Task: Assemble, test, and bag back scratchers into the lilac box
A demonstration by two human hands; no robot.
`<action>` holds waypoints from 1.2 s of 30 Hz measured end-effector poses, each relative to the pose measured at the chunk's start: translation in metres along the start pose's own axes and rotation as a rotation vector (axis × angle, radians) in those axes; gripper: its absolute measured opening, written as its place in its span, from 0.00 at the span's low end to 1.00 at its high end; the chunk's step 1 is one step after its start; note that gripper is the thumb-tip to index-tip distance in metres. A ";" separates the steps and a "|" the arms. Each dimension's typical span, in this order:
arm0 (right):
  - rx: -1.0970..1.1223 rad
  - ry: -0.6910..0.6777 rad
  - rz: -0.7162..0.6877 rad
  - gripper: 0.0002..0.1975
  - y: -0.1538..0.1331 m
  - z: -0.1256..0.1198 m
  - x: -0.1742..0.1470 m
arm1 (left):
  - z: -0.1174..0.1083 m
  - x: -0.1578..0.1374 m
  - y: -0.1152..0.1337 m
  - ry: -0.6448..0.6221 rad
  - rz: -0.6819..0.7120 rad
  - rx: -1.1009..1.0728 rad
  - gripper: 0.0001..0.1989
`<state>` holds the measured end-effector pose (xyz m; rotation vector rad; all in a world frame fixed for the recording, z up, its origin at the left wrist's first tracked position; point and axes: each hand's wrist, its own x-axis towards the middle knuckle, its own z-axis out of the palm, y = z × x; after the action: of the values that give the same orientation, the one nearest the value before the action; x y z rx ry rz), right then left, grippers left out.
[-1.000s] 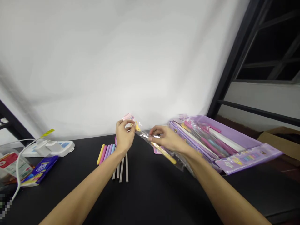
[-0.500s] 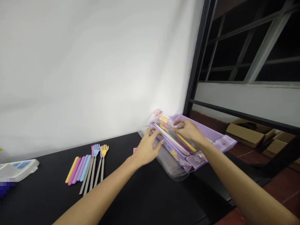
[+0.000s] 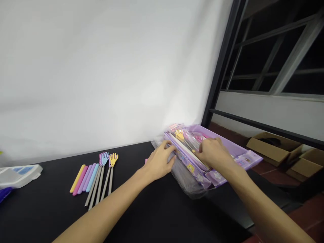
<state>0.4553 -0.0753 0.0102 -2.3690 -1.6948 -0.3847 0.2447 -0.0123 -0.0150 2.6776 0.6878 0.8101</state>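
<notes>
A purple patterned box [image 3: 249, 161] at the right holds yellow-handed back scratchers [image 3: 180, 135] and clear plastic packaging. My right hand [image 3: 212, 152] reaches into it, its fingers curled round a back scratcher's handle end, mostly hidden under the palm. By the box's left edge, my left hand [image 3: 159, 162] is open, with fingers bent and thumb apart, and nothing in it. Clear plastic sleeves [image 3: 188, 187] stick out beneath the box. To the left lie several back scratchers with grey rods [image 3: 99, 185], beside a row of coloured handles [image 3: 84, 179].
A white plastic case [image 3: 24, 175] lies on the black table [image 3: 157, 216] at far left, with a blue item [image 3: 5, 193] before it. The white wall backs the table. A black frame post [image 3: 220, 64] and cardboard boxes [image 3: 274, 148] stand at right.
My right hand has moved lower into the box and its fingers have closed in, covering the coloured handles. My left hand stays by the box edge. The view has shifted slightly.
</notes>
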 end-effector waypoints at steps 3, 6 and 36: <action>0.068 0.141 -0.095 0.12 -0.018 -0.016 0.004 | -0.027 -0.011 -0.006 -0.011 0.029 0.128 0.12; 0.322 0.171 -0.215 0.11 -0.059 -0.033 0.011 | -0.066 -0.026 -0.021 0.014 -0.022 0.218 0.11; 0.979 -0.460 -0.308 0.13 -0.242 0.034 -0.025 | -0.160 -0.177 -0.124 -0.154 -0.980 0.471 0.12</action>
<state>0.2217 -0.0091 -0.0267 -1.5189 -1.8064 0.8329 -0.0224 0.0211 -0.0114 2.2070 2.0809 0.1734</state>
